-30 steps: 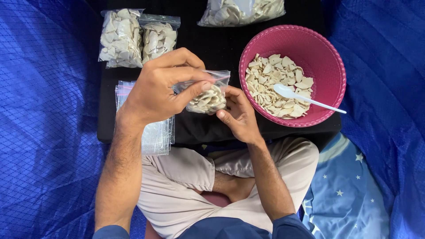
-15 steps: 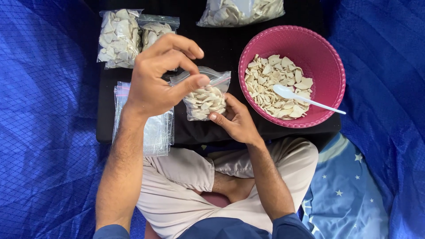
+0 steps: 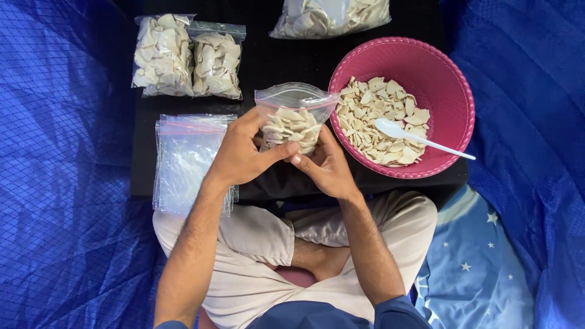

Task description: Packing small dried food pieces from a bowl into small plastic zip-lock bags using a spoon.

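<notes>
Hands: two, both closed around one small clear zip bag (image 3: 292, 119), held upright over the near edge of the black board (image 3: 286, 61).
Left hand (image 3: 244, 155): grips the bag's left side, thumb across its front.
Right hand (image 3: 326, 167): cups the bag's right side and bottom, fingers curled under it.
Held bag: about half full of pale, flat chips; its mouth stands open (a clear zip strip runs along the top).
Filled bags: two, sealed, lying side by side at the far left of the board (image 3: 189, 56).
Large bag: one, clear, at the far edge, cut off by the frame (image 3: 329, 15), holding the same pale pieces.
Empty bags: one flat stack (image 3: 186, 158), clear with thin pink zip lines, just left of the left hand; the count cannot be told.
Bowl: one, round, pink (image 3: 451, 79), right of the held bag, holding loose chips.
Spoon: one, white plastic (image 3: 414, 137), resting in the bowl, handle over the right rim.
</notes>
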